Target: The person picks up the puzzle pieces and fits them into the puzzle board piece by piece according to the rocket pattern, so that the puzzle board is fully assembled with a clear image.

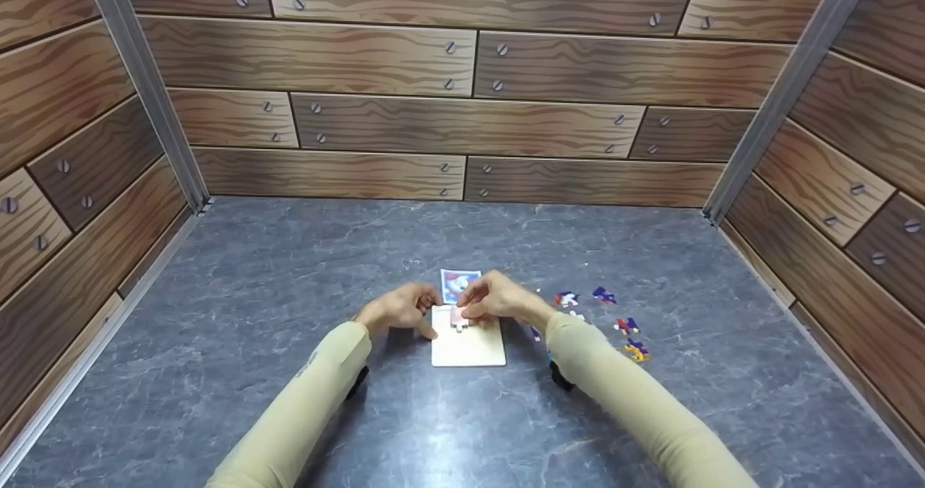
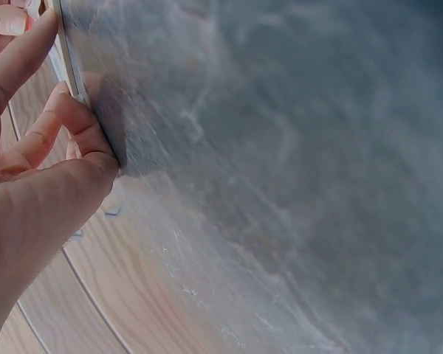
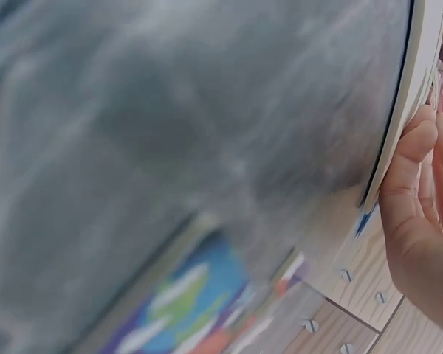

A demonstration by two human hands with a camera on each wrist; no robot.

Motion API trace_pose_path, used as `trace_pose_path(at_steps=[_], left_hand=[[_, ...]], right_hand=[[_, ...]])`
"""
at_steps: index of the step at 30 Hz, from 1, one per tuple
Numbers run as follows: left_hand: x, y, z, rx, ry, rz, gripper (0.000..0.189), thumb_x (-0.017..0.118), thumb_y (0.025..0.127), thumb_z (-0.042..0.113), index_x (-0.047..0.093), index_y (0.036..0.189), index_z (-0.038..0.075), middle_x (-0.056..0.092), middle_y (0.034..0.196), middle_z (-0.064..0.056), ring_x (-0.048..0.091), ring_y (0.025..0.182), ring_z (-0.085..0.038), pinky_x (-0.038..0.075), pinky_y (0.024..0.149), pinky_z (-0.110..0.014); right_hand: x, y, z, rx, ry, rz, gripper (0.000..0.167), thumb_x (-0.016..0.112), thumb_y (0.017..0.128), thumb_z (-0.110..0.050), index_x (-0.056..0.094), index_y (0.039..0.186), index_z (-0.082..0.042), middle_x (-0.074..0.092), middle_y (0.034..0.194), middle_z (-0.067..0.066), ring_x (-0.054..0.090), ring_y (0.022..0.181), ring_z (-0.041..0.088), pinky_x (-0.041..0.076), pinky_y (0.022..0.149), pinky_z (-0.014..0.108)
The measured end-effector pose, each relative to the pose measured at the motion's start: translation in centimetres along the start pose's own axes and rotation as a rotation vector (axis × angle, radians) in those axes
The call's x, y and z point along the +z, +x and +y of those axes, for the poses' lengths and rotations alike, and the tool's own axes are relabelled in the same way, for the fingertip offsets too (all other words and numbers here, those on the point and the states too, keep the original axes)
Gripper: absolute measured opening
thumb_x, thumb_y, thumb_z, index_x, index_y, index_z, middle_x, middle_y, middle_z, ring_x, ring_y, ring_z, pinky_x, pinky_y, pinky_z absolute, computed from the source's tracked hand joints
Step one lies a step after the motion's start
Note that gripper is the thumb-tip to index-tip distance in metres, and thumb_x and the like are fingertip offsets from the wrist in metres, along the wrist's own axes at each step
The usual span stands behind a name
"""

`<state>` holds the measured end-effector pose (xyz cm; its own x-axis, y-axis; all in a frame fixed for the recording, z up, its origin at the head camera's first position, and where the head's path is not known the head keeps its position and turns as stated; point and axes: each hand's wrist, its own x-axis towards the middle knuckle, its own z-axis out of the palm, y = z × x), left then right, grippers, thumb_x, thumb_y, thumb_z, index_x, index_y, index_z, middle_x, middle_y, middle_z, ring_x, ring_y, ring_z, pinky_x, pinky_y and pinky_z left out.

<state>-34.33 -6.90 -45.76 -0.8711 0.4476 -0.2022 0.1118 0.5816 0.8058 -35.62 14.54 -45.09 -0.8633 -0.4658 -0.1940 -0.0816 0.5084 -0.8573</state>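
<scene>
A pale rectangular board lies flat on the grey table, with a pinkish jigsaw puzzle piece near its upper left part. My right hand pinches that piece from the right, its fingertips covering part of it. At the board's left edge is my left hand, thumb and fingers spread apart along the side. In the left wrist view, fingertips of this hand touch the edge. Just beyond the board, a small picture card with a blue border is partly covered by the right hand.
Several loose puzzle pieces lie right of the board, among them a purple one, a red and purple one and an orange one. Wood-patterned walls stand around the table at the back and sides.
</scene>
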Motion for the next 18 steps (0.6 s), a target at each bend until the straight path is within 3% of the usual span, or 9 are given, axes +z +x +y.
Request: trace_pose_path(at_steps=[5,18], left_hand=[[0.0,-0.1,0.1,0.033,0.012,-0.005,0.045,0.081,0.068,-0.007,0.060,0.107,0.000,0.046,0.084,-0.001,0.042,0.079,-0.013,0.035,0.070,-0.024],[-0.1,0.0,0.0,0.028,0.014,-0.018,0.045,0.081,0.069,-0.006,0.060,0.109,0.000,0.045,0.084,-0.001,0.041,0.078,-0.013,0.035,0.069,-0.023]], right_hand=[[0.7,0.2,-0.5,0.008,-0.015,0.029,0.017,0.077,0.081,-0.004,0.073,0.096,0.005,0.067,0.071,-0.001,0.056,0.054,0.007,0.045,0.049,0.019],[1.5,0.6,-1.1,0.024,-0.070,0.064,0.015,0.081,0.078,-0.008,0.076,0.089,0.001,0.068,0.068,0.001,0.056,0.051,0.007,0.047,0.047,0.020]])
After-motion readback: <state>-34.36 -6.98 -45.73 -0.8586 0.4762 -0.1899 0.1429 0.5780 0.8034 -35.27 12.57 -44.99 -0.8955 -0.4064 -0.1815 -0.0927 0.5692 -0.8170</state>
